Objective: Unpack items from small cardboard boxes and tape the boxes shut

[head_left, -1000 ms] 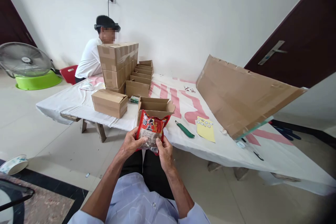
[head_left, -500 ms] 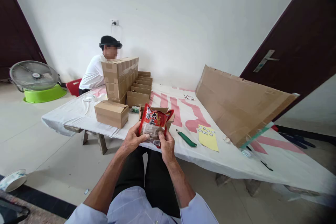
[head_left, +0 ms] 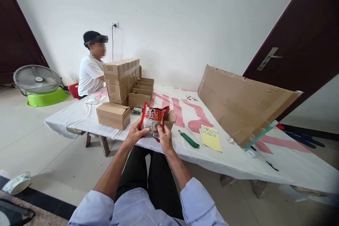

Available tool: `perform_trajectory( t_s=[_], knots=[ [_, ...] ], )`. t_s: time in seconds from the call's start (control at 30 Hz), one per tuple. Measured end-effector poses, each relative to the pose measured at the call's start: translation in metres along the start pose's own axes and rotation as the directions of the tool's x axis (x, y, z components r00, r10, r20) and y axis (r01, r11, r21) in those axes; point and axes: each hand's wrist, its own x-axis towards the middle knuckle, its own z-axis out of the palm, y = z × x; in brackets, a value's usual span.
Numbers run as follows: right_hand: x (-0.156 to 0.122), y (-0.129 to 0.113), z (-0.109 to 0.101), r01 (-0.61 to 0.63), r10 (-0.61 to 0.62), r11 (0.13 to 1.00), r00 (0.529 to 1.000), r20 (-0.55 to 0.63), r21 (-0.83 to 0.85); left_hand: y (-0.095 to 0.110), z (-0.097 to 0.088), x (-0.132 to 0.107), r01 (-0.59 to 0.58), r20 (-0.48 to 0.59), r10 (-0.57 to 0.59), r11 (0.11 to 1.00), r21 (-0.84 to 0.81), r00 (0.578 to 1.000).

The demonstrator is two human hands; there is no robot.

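Head view: left hand [head_left: 134, 133] and right hand [head_left: 165, 138] both pinch a red packet [head_left: 152, 119]

Taken from one head-worn camera, facing forward and down. Looks from above black trousers [head_left: 161, 183], close behind left hand [head_left: 134, 134] and right hand [head_left: 165, 138], across bench [head_left: 206, 159] to white wall [head_left: 169, 24].

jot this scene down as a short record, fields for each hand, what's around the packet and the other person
left hand: holds the red packet at its left side
right hand: holds it at the right, thumb on front
behind packet: open box, partly hidden
left: closed box
right: green cutter, yellow paper
other person: far left, partly hidden by stacked boxes
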Motion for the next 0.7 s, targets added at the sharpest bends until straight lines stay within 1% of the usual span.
perform_trajectory(
  t_s=[0.13,0.3,0.53,0.7],
  knots=[
    [0.005,0.022,0.001,-0.052,0.052,0.999,0.999,0.016,-0.012,-0.018,-0.009,0.001,0.029,-0.045,-0.029,1.0,-0.007,0.999],
    [-0.001,0.047,0.0,-0.126,0.126,0.992,0.992,0.002,-0.015,-0.041,-0.019,-0.002,0.09,-0.065,-0.092,0.996,-0.028,0.994],
    [-0.012,0.07,-0.002,-0.185,0.184,0.983,0.983,-0.018,-0.013,-0.07,-0.029,-0.009,0.146,-0.101,-0.15,0.988,-0.051,0.983],
    [-0.02,0.08,-0.003,-0.215,0.214,0.977,0.977,-0.019,-0.008,-0.082,-0.032,-0.018,0.172,-0.103,-0.178,0.983,-0.062,0.979]
  ],
)
